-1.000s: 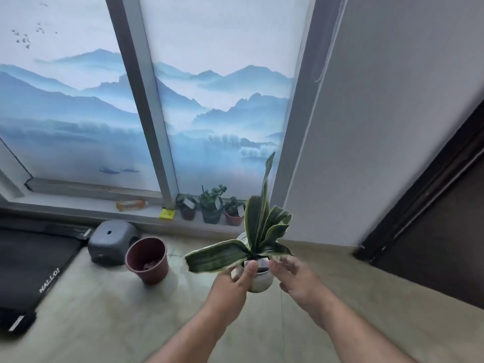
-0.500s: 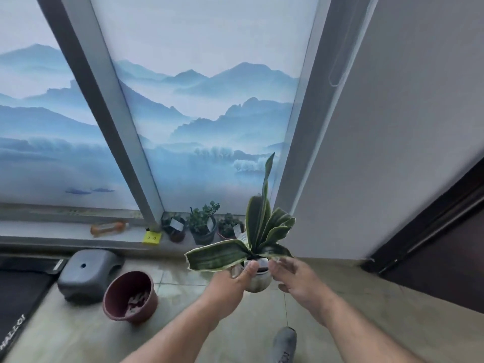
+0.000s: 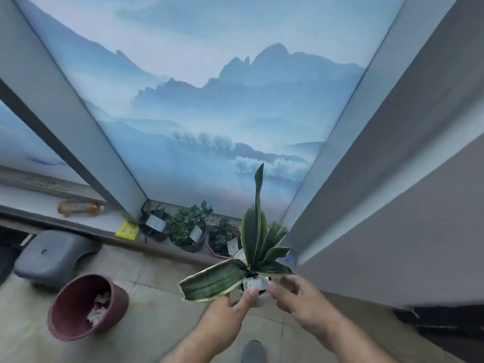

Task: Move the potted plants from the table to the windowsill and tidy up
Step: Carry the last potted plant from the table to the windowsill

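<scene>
Two hands carry a snake plant (image 3: 258,247) in a small white pot (image 3: 258,297) above the tiled floor: the left hand (image 3: 225,318) grips the pot with its thumb over the rim, the right hand (image 3: 303,302) curls round the far side. At ten o'clock a maroon pot (image 3: 86,307) lies tipped beside a grey stool (image 3: 55,255). Beyond, at eleven o'clock, three potted plants (image 3: 187,229) stand on the sill (image 3: 39,205), with an amber bottle (image 3: 77,207) lying further left.
</scene>
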`<state>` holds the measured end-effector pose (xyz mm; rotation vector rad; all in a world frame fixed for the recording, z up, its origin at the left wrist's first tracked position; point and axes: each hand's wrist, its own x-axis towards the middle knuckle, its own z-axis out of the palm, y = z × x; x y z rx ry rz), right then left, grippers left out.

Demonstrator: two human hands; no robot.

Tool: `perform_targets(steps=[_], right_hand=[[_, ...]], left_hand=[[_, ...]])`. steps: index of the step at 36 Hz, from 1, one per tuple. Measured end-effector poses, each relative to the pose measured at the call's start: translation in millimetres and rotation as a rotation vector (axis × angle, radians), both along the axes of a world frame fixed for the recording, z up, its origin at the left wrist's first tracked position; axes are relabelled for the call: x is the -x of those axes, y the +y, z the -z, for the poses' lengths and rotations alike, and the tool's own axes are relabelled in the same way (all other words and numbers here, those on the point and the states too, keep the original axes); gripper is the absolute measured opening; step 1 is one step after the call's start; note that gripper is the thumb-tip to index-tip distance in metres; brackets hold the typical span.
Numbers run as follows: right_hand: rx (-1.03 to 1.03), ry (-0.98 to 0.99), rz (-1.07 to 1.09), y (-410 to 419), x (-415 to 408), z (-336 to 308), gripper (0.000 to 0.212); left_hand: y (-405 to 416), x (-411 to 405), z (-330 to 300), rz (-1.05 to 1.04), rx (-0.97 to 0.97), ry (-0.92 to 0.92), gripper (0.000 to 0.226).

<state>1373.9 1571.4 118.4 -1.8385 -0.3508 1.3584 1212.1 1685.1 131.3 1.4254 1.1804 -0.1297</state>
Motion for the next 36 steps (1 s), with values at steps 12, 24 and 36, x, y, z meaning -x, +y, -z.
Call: perform_targets(steps=[12,24,36], right_hand=[[0.117,-0.054,-0.078,73,-91,193,0.02],[0.247,-0.246,-0.185,116,-130,315,0.017],[0.403,-0.181,0.169,153,-131,385,0.026]], left_hand=[[43,-89,242,-0.06,0.071,-0.194,0.016],[61,-134,367,-0.098,0.005,-0.168,0.072],[72,-168,444,-0.142,0.032,-0.159,0.047]])
